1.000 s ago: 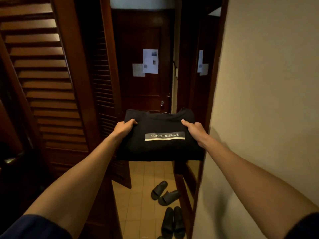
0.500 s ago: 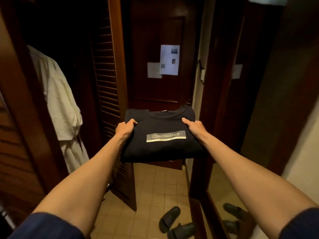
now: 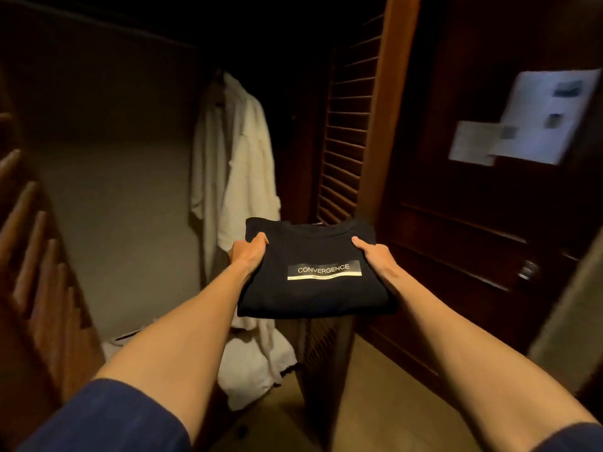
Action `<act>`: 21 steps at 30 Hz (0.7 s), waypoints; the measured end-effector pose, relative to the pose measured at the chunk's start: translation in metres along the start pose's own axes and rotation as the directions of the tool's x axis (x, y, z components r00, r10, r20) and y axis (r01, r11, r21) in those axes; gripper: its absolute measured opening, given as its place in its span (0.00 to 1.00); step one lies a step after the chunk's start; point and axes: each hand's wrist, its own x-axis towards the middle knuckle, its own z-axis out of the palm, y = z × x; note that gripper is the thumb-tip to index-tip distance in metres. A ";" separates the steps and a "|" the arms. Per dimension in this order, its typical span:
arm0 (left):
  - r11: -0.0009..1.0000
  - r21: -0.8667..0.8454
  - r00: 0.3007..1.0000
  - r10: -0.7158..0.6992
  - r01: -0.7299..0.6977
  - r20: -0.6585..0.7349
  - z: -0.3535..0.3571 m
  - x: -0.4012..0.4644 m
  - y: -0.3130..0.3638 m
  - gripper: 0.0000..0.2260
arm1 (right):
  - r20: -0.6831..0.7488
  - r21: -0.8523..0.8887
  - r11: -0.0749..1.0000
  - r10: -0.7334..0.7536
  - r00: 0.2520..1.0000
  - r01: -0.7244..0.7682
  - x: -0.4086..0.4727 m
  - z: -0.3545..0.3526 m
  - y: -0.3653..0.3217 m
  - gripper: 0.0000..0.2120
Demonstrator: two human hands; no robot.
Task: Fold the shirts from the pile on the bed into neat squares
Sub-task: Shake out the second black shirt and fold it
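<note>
In the head view, a folded black shirt point(image 3: 313, 272) with the word CONVERGENCE on it is held up in the air in front of an open closet, flat like a neat square. The left hand point(image 3: 248, 253) pinches its left edge and the right hand point(image 3: 375, 256) pinches its right edge, thumbs on top. A white robe point(image 3: 238, 177) hangs in the closet behind, beside a wooden slatted door point(image 3: 352, 125).
</note>
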 end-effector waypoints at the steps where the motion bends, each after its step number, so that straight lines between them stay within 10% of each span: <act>1: 1.000 -0.012 0.999 -0.015 0.014 -0.049 -0.009 0.019 -0.002 0.18 | 0.066 0.014 1.000 -0.011 0.998 0.010 0.025 0.022 -0.003 0.38; 10: 0.981 -0.085 0.834 -0.192 0.172 -0.517 -0.107 0.104 -0.040 0.17 | 0.565 -0.045 0.997 -0.030 0.824 0.068 0.138 0.218 -0.039 0.22; 21: 0.941 -0.139 0.679 -0.320 0.308 -0.661 -0.177 0.225 -0.131 0.23 | 0.752 -0.100 0.995 0.066 0.656 0.015 0.218 0.409 0.009 0.23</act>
